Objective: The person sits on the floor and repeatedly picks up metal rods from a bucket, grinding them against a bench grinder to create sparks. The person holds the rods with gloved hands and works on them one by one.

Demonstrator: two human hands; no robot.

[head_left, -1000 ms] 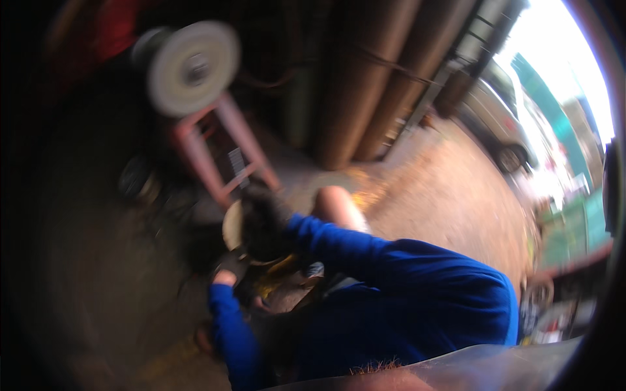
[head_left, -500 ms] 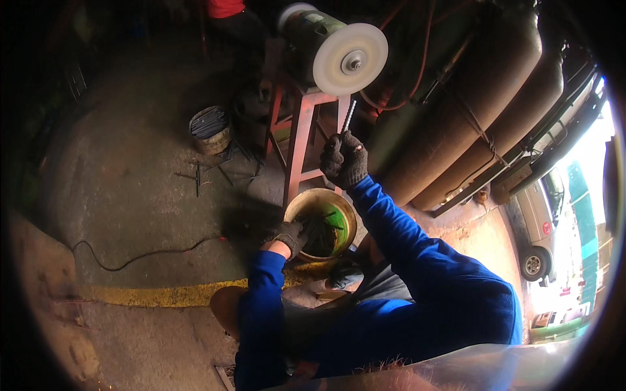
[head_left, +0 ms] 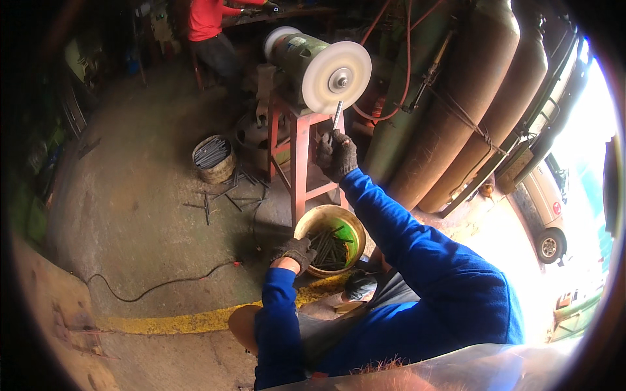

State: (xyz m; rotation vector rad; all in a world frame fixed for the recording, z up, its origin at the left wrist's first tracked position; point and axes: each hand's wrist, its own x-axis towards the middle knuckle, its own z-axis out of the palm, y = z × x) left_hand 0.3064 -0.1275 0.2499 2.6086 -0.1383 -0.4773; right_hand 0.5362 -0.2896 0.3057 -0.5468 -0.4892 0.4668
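Note:
My right hand (head_left: 336, 155), in a dark work glove, grips a short metal rod (head_left: 336, 116) and holds its tip up against the white wheel (head_left: 337, 77) of a bench grinder (head_left: 301, 57). The grinder sits on a red metal stand (head_left: 300, 159). My left hand (head_left: 297, 251), also gloved, rests on the rim of a yellow-green bucket (head_left: 319, 218) on the floor below. Several dark metal rods (head_left: 331, 248) lie inside the bucket. Both arms wear blue sleeves.
A second round tub (head_left: 212, 159) of rods stands on the concrete floor to the left, with loose rods (head_left: 225, 194) scattered beside it. A dark cable (head_left: 163, 283) and a yellow painted line (head_left: 182, 321) cross the floor. Tall gas cylinders (head_left: 456, 111) stand at right. A person in red (head_left: 208, 26) works behind.
The view has swung and steadied on the grinder. My right hand has risen with the rod to the wheel; my left hand stays at the bucket's rim.

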